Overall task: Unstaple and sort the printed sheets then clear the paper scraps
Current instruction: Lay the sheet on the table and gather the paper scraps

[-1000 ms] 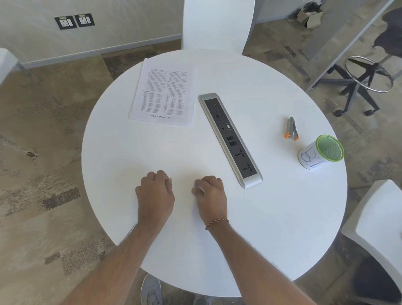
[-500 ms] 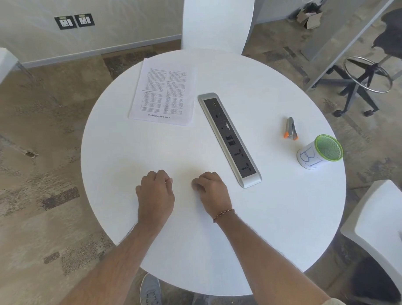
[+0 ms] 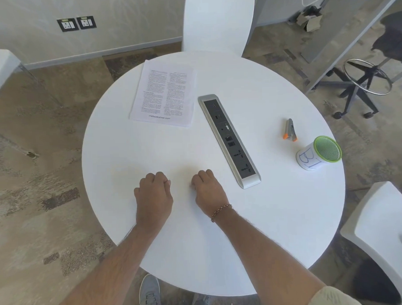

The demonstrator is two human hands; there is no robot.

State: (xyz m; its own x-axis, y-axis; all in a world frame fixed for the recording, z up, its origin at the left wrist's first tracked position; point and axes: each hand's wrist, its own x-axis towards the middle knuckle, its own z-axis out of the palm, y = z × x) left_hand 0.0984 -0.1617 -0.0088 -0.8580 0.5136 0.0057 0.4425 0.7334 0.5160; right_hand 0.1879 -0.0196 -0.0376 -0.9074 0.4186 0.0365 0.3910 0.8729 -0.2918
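Note:
A stack of printed sheets [image 3: 163, 94] lies flat at the far left of the round white table [image 3: 277, 218]. A small grey staple remover with orange tips [image 3: 290, 129] rests at the right. Close to it stands a white cup with a green rim and blue lettering [image 3: 318, 153]. My left hand [image 3: 153, 197] and my right hand [image 3: 208, 192] rest on the near part of the table as closed fists, side by side, holding nothing. A bead bracelet circles my right wrist.
A silver and black power socket strip [image 3: 229, 140] runs diagonally across the table's middle. A white chair back [image 3: 216, 21] stands beyond the table, another white chair [image 3: 385, 232] at the near right, a black stool [image 3: 364, 82] at the far right.
My hands stay as fists on the table. My right forearm has swung slightly outward to the right; the view has shifted a little.

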